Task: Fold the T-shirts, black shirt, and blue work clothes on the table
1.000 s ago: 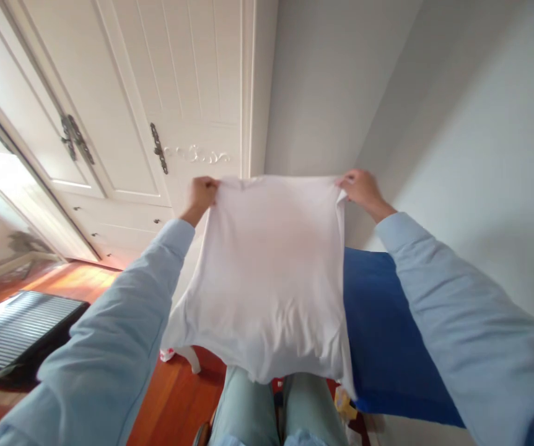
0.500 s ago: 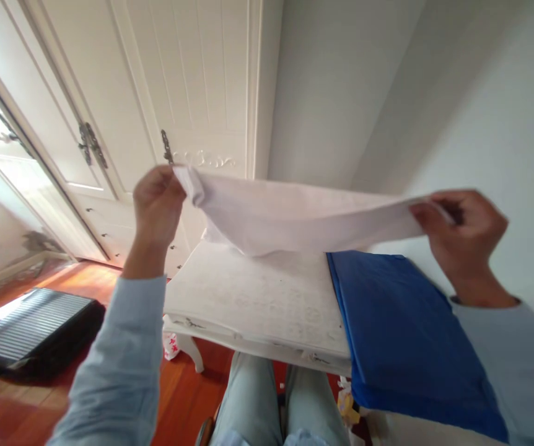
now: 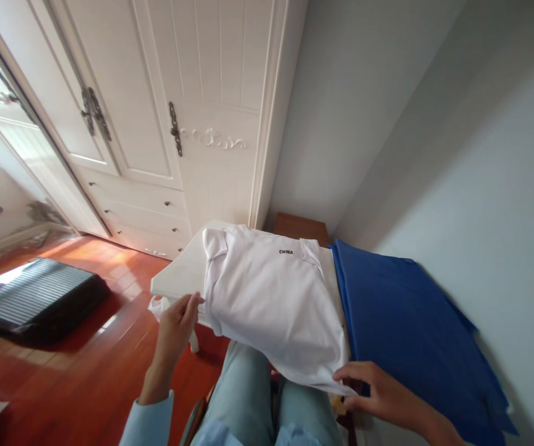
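A white shirt (image 3: 271,297) with the word CHINA in dark letters lies spread over a small white table (image 3: 178,275), its near edge hanging over the front above my knees. My left hand (image 3: 181,319) is beside the shirt's left edge, thumb and fingers close together; whether cloth is between them is too small to tell. At the shirt's lower right corner, my right hand (image 3: 372,387) has its thumb and index finger around the hem, their tips a little apart. Blue folded cloth (image 3: 401,328) lies right of the shirt, partly behind my right hand.
A white wardrobe (image 3: 220,74) with dark metal handles stands behind the table, and a grey wall (image 3: 471,217) rises on the right. A black ribbed suitcase (image 3: 39,294) lies on the red wood floor (image 3: 122,365) at the left. A brown wooden surface (image 3: 302,226) shows behind the table.
Both hands have come down and towards me. The shirt, stretched in the air between them before, now lies on the table with its lettering showing. My left hand has left the shirt's far corner.
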Demonstrator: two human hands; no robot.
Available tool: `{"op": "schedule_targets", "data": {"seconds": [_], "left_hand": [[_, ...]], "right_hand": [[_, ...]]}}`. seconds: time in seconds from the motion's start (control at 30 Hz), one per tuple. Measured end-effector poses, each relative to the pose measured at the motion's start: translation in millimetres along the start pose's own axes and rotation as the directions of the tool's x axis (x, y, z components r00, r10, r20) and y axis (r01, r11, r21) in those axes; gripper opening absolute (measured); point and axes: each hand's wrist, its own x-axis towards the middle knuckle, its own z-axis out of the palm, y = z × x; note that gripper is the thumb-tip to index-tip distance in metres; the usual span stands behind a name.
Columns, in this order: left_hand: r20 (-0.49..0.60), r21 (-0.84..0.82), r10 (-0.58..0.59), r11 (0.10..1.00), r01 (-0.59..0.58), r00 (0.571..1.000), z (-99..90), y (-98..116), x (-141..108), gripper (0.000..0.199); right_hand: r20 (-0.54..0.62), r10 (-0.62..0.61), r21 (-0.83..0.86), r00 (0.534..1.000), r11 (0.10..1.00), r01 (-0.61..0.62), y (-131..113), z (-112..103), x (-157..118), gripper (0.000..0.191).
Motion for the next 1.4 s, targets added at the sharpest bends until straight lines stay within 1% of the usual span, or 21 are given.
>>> {"op": "schedule_targets", "data": {"seconds": [0.07,0.17,0.23,0.27,0.33,0.4,0.47,0.5,0.57,0.63,0.7,0.77,0.83,0.9,0.93,1.0,1.1,1.17,1.23,1.33,1.4], "left_hand": [[0.075,0.085,0.061,0.994,-0.067,0.995,9.2,4,19,0.043],[0.226,0.221,0.17,0.95,-0.22,0.959,38.8,6,58,0.036],[0.307,0.326,0.234,0.885,-0.333,0.922,63.5,6,85,0.04],[0.346,0.388,0.236,0.845,-0.368,0.908,75.1,6,97,0.044],[0.41,0.507,0.19,0.766,-0.396,0.892,94.7,6,116,0.053],[0.444,0.597,0.126,0.696,-0.398,0.887,108.3,5,128,0.06],[0.478,0.642,0.093,0.642,-0.42,0.873,116.5,2,135,0.064],[0.497,0.65,0.089,0.621,-0.438,0.863,119.0,-2,137,0.064],[0.534,0.644,0.102,0.593,-0.483,0.839,120.9,-10,142,0.066],[0.561,0.627,0.133,0.576,-0.525,0.817,119.4,-18,149,0.066],[0.585,0.612,0.151,0.562,-0.556,0.797,115.8,-27,160,0.066],[0.615,0.591,0.164,0.553,-0.588,0.772,111.9,-34,171,0.065],[0.638,0.563,0.192,0.545,-0.621,0.746,109.4,-39,180,0.063],[0.641,0.538,0.237,0.539,-0.648,0.73,108.4,-43,184,0.061],[0.63,0.532,0.263,0.54,-0.652,0.731,108.2,-44,184,0.06],[0.58,0.53,0.318,0.551,-0.644,0.75,107.2,-45,182,0.059],[0.491,0.553,0.374,0.564,-0.613,0.787,104.5,-43,175,0.059],[0.482,0.576,0.354,0.561,-0.595,0.801,103.0,-41,171,0.056],[0.506,0.591,0.317,0.55,-0.59,0.802,102.3,-40,167,0.052],[0.519,0.598,0.303,0.539,-0.593,0.799,101.2,-38,162,0.048],[0.52,0.604,0.291,0.54,-0.586,0.803,98.7,-35,159,0.046]], "right_hand": [[0.054,0.004,0.006,0.999,1.0,-0.004,-12,-15,9,0.038],[0.013,-0.087,0.035,0.996,0.996,0.087,-25,-35,38,0.04],[-0.063,-0.163,0.04,0.985,0.985,0.166,-28,-44,68,0.042],[-0.115,-0.199,0.034,0.973,0.978,0.204,-27,-47,86,0.041],[-0.239,-0.261,0.005,0.935,0.963,0.27,-23,-52,126,0.038],[-0.355,-0.297,-0.051,0.886,0.953,0.299,-15,-59,167,0.033],[-0.441,-0.303,-0.149,0.845,0.953,0.264,-6,-68,206,0.033],[-0.471,-0.291,-0.212,0.833,0.954,0.214,-2,-73,224,0.035],[-0.501,-0.234,-0.338,0.833,0.939,0.06,7,-83,251,0.043],[-0.499,-0.158,-0.419,0.852,0.905,-0.077,16,-88,269,0.044],[-0.479,-0.111,-0.444,0.871,0.886,-0.131,26,-88,275,0.039],[-0.478,-0.116,-0.457,0.871,0.88,-0.133,36,-82,272,0.038],[-0.495,-0.171,-0.51,0.852,0.851,-0.126,47,-71,262,0.039],[-0.516,-0.249,-0.579,0.82,0.806,-0.119,56,-59,250,0.038],[-0.523,-0.283,-0.609,0.804,0.784,-0.12,59,-53,243,0.038],[-0.535,-0.318,-0.644,0.783,0.753,-0.134,64,-45,233,0.036],[-0.544,-0.33,-0.666,0.772,0.729,-0.158,64,-38,222,0.036],[-0.541,-0.324,-0.674,0.776,0.72,-0.169,61,-37,219,0.037],[-0.531,-0.304,-0.68,0.791,0.71,-0.184,56,-37,217,0.039],[-0.5,-0.245,-0.677,0.831,0.709,-0.198,48,-40,213,0.042],[-0.46,-0.188,-0.657,0.868,0.73,-0.19,44,-45,209,0.044]]}}
